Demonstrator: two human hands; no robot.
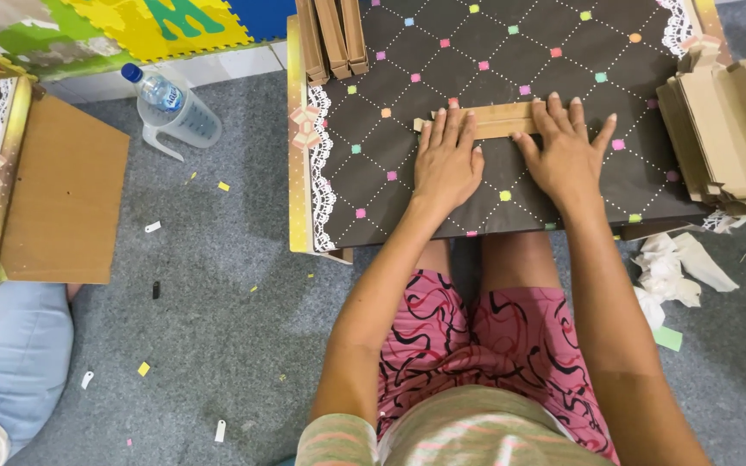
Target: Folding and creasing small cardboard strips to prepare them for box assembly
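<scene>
A narrow strip of folded brown cardboard [496, 119] lies flat on a low table covered with a dark quilted cloth [554, 52] dotted with coloured squares. My left hand [447, 160] presses flat on the strip's left part, fingers spread. My right hand [565, 148] presses flat on its right part, fingers spread. Neither hand grips anything. My knees in pink patterned shorts [477, 336] sit under the table's near edge.
A pile of folded cardboard pieces [723, 134] sits at the table's right edge, and more cardboard strips [331, 34] at its far left corner. On the grey carpet stand a clear jug holding a water bottle [174, 108], a second low table [62, 190] and crumpled white paper [671, 272].
</scene>
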